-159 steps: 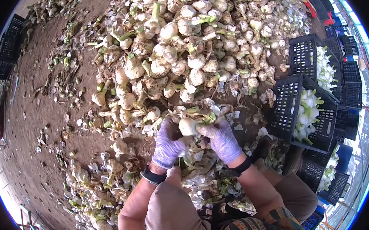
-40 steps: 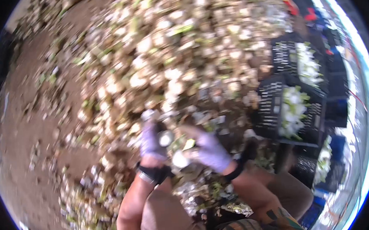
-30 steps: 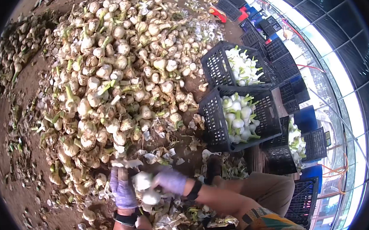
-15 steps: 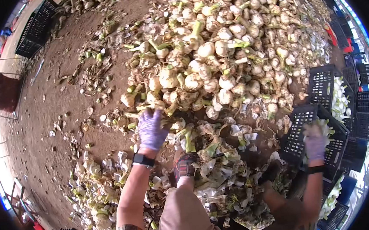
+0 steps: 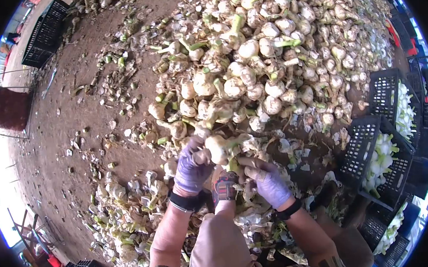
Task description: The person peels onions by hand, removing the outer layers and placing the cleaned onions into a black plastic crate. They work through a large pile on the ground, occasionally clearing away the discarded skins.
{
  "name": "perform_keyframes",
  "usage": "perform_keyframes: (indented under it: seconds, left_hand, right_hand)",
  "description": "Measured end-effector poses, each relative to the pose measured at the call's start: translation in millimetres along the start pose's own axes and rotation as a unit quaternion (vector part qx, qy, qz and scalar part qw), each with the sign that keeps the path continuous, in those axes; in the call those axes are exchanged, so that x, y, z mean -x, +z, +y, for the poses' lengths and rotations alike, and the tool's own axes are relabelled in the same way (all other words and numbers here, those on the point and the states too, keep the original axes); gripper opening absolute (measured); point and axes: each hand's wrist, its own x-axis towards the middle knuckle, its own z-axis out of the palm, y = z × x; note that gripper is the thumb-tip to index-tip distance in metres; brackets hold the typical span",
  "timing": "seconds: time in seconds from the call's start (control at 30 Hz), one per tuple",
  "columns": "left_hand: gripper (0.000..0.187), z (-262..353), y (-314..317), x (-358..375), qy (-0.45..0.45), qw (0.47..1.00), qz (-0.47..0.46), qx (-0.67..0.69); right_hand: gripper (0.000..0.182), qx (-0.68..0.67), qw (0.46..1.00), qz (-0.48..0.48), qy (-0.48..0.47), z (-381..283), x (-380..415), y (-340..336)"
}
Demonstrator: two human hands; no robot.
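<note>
Left fingers (image 5: 201, 157) gripping a pale bulb (image 5: 216, 149), right fingers (image 5: 258, 172) curled beside it, hold unclear

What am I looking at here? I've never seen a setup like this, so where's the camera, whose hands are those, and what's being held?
There's no machine: the camera is worn on a person's head, looking forward and down, so you see their own gloved hands. The left hand holds a pale bulb. The right hand is close beside it; whether it touches is hard to tell. On the brown ground ahead lies a large pile of bulbs, with papery peelings nearer the person. To the right, a black crate holds whiter bulbs.
</note>
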Motion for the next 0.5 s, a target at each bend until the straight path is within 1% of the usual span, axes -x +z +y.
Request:
perform_keyframes:
  seconds: [0.03,0.07,0.1,0.13,0.17,0.2,0.23,0.27,0.3,0.33,0.37,0.4,0.43,0.47,0.5]
  left_hand:
    - [0.057,-7,20,0,-0.033,0.999,0.005,0.003]
    - [0.054,-7,33,5,-0.088,0.995,0.004,0.042]
    - [0.054,-18,28,3,-0.068,0.997,-0.024,0.002]
    - [0.054,-26,26,0,-0.047,0.997,-0.050,-0.040]
    - [0.055,-30,27,8,-0.083,0.995,0.001,-0.052]
    - [0.058,-29,30,12,-0.102,0.985,0.033,-0.134]
    - [0.060,-28,36,14,-0.084,0.983,0.040,-0.159]
    - [0.061,-29,41,15,-0.065,0.980,0.046,-0.184]
    - [0.060,-31,41,17,-0.040,0.971,0.045,-0.232]
    - [0.055,-30,47,18,-0.020,0.948,0.033,-0.316]
    - [0.062,-36,34,16,0.077,0.871,-0.018,-0.484]
    - [0.059,-44,20,22,0.101,0.778,-0.033,-0.619]
    - [0.057,-57,15,26,0.215,0.703,-0.026,-0.678]
    - [0.057,-74,-6,19,0.164,0.709,-0.061,-0.683]
    - [0.053,-61,4,20,0.201,0.698,-0.043,-0.687]
  right_hand:
    - [0.026,-0.051,0.998,0.006,-0.021,-3,-1,6]
    - [0.028,-0.102,0.994,0.010,-0.043,-7,-3,8]
    - [0.031,-0.110,0.991,0.001,-0.079,-7,-8,2]
    - [0.031,-0.111,0.991,0.005,-0.079,-10,-7,-3]
    - [0.031,-0.061,0.994,0.003,-0.092,-14,-6,-7]
    - [0.032,-0.010,0.994,-0.001,-0.104,-18,-5,-8]
    - [0.028,0.024,0.993,0.009,-0.112,-21,-4,-6]
    - [0.028,0.024,0.993,0.005,-0.113,-21,-1,-5]
    - [0.027,-0.018,0.992,0.054,-0.109,-17,3,-5]
    - [0.026,-0.059,0.988,0.089,-0.108,-14,4,-4]
    - [0.026,-0.101,0.984,0.107,-0.105,-10,0,2]
    - [0.026,-0.145,0.979,0.110,-0.097,-7,-10,13]
    - [0.026,-0.139,0.986,0.049,-0.076,-12,-10,12]
    - [0.029,-0.119,0.989,-0.006,-0.088,-8,-12,6]
    - [0.030,-0.105,0.990,0.024,-0.092,-6,-17,7]
